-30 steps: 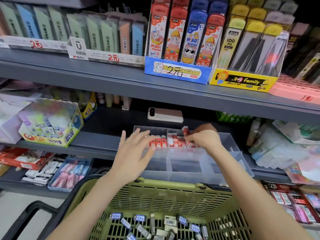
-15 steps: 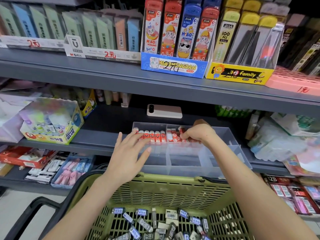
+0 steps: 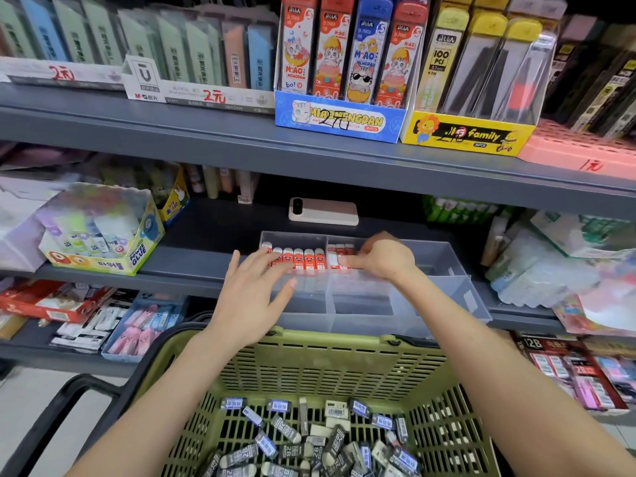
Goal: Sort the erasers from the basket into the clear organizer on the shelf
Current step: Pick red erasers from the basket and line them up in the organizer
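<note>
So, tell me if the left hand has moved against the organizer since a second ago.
Yes. The left hand has drawn slightly back toward the front edge of the clear organizer, uncovering the left end of the row of red erasers.

A pale phone lies flat, camera end to the left. Directly above it stands a blue display box of cat-printed cases, with a yellow display box of clear tubes just right of that and a white box of pastel packs to its left. Left of the phone sits an open glue box. To the phone's right are green items, blurred, possibly more glue. Below and left of the phone lie a red carton and a blue tray of pink pieces; below and right, packs marked 2B.
</note>
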Demonstrator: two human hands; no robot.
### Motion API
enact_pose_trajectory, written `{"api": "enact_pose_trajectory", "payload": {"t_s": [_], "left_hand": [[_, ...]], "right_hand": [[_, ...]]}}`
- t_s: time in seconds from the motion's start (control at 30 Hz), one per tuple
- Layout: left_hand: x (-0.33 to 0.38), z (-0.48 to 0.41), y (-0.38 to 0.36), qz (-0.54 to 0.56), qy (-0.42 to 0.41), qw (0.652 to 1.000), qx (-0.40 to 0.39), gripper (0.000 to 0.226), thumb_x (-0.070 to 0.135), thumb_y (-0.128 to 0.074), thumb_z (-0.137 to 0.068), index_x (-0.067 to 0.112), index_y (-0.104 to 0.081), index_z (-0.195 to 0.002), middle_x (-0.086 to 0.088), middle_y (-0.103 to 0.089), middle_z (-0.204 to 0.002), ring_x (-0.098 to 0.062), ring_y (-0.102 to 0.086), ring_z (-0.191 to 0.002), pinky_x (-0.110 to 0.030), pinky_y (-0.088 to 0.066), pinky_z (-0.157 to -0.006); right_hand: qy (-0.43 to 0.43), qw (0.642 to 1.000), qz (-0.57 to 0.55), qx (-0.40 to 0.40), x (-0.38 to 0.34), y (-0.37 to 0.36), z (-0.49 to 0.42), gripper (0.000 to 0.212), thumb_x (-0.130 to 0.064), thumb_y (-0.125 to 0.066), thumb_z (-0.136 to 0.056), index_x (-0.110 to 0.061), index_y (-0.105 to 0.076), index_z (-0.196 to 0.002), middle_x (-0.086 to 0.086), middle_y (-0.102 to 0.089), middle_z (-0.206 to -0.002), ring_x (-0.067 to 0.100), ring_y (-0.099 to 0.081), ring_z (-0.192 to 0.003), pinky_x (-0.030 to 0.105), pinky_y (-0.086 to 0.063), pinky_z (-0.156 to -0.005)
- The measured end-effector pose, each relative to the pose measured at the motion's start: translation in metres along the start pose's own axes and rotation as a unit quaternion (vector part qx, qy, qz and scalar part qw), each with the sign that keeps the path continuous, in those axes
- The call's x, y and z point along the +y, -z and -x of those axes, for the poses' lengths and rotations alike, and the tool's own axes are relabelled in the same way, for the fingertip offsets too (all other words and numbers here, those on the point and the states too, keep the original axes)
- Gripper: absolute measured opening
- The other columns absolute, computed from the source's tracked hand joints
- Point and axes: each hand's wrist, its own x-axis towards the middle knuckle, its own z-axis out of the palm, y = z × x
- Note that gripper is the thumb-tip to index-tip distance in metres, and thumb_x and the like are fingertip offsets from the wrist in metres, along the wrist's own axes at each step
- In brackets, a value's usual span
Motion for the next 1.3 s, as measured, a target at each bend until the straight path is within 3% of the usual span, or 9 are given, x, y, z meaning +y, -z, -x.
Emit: {"api": "enact_pose_trajectory", "payload": {"t_s": [0.17,0.3,0.43,0.57,0.73,0.83,1.0,1.2,1.3], "left_hand": [[0.008,0.007,0.007,0.000,-0.003,0.999,0.033,0.044,0.037,-0.037,-0.096,0.010,-0.065,-0.117,-0.011,-0.058,-0.127,-0.029,-0.041,-0.133,-0.054,-0.014,-0.115],[0.018,0.030,0.011,0.013,-0.051,0.984,0.170,0.034,0.025,-0.043,-0.093,0.004,-0.067,-0.106,-0.013,-0.064,-0.112,-0.031,-0.055,-0.112,-0.044,-0.036,-0.104],[0.038,0.071,-0.016,0.039,-0.123,0.977,0.168,0.024,0.020,-0.048,-0.088,0.007,-0.068,-0.089,-0.007,-0.066,-0.088,-0.021,-0.057,-0.086,-0.031,-0.038,-0.081],[0.068,0.121,-0.084,-0.014,-0.238,0.967,-0.090,0.033,0.038,-0.047,-0.090,0.017,-0.069,-0.104,-0.006,-0.066,-0.110,-0.023,-0.059,-0.105,-0.042,-0.049,-0.090],[0.084,0.157,-0.149,-0.114,-0.270,0.857,-0.425,0.064,0.063,-0.036,-0.091,0.032,-0.027,-0.147,-0.005,-0.020,-0.157,-0.029,-0.008,-0.145,-0.058,-0.003,-0.116],[0.068,0.165,-0.158,-0.146,-0.291,0.852,-0.410,0.070,0.064,-0.038,-0.089,0.037,-0.014,-0.148,-0.004,-0.025,-0.155,-0.027,-0.020,-0.141,-0.059,-0.011,-0.114],[0.021,0.159,-0.139,-0.150,-0.240,0.889,-0.361,0.056,0.051,-0.041,-0.094,0.043,-0.020,-0.145,0.004,-0.046,-0.137,-0.019,-0.039,-0.127,-0.046,-0.027,-0.111],[-0.027,0.165,-0.110,-0.193,-0.118,0.881,-0.415,0.052,0.046,-0.044,-0.096,0.047,-0.026,-0.144,0.008,-0.028,-0.155,-0.022,-0.019,-0.144,-0.053,-0.003,-0.117],[-0.011,0.164,-0.101,-0.130,-0.024,0.906,-0.402,0.070,0.076,-0.031,-0.083,0.043,-0.029,-0.144,0.008,-0.018,-0.158,-0.022,-0.011,-0.146,-0.053,0.002,-0.116]], "right_hand": [[0.086,0.982,0.027,0.164,0.000,-0.002,0.041,0.039,-0.055,-0.059,-0.083,-0.019,-0.071,-0.077,0.001,-0.065,-0.080,0.023,-0.061,-0.087,0.029,-0.042,-0.068],[0.233,0.911,-0.115,0.319,0.013,-0.027,0.113,0.029,-0.036,-0.057,-0.088,-0.015,-0.069,-0.072,-0.001,-0.063,-0.066,0.016,-0.055,-0.064,0.026,-0.039,-0.057],[0.203,0.967,-0.102,0.118,0.056,-0.080,0.155,0.034,-0.034,-0.050,-0.093,-0.013,-0.067,-0.071,-0.005,-0.058,-0.060,0.014,-0.054,-0.055,0.024,-0.041,-0.055],[-0.044,0.986,0.054,-0.150,0.107,-0.137,0.152,0.024,-0.024,-0.048,-0.094,-0.007,-0.064,-0.086,0.009,-0.062,-0.082,0.028,-0.066,-0.089,0.030,-0.048,-0.072],[-0.081,0.968,0.104,-0.213,0.120,-0.175,0.153,0.029,-0.028,-0.051,-0.094,-0.002,-0.063,-0.093,0.013,-0.067,-0.097,0.027,-0.064,-0.093,0.030,-0.048,-0.071],[-0.090,0.967,0.087,-0.224,0.121,-0.188,0.158,0.035,-0.037,-0.058,-0.088,-0.012,-0.047,-0.065,0.004,-0.056,-0.074,0.023,-0.060,-0.076,0.026,-0.044,-0.060],[-0.122,0.960,0.044,-0.247,0.115,-0.194,0.162,0.031,-0.026,-0.065,-0.076,-0.018,-0.041,-0.059,-0.004,-0.042,-0.058,0.013,-0.045,-0.054,0.021,-0.036,-0.048],[-0.099,0.965,0.001,-0.241,0.109,-0.184,0.163,0.034,-0.020,-0.065,-0.079,-0.016,-0.043,-0.054,-0.001,-0.045,-0.053,0.016,-0.048,-0.052,0.022,-0.043,-0.056],[-0.087,0.952,-0.193,-0.220,0.093,-0.173,0.168,0.030,-0.020,-0.070,-0.083,-0.011,-0.055,-0.058,0.006,-0.059,-0.061,0.018,-0.057,-0.058,0.028,-0.050,-0.065]]}}
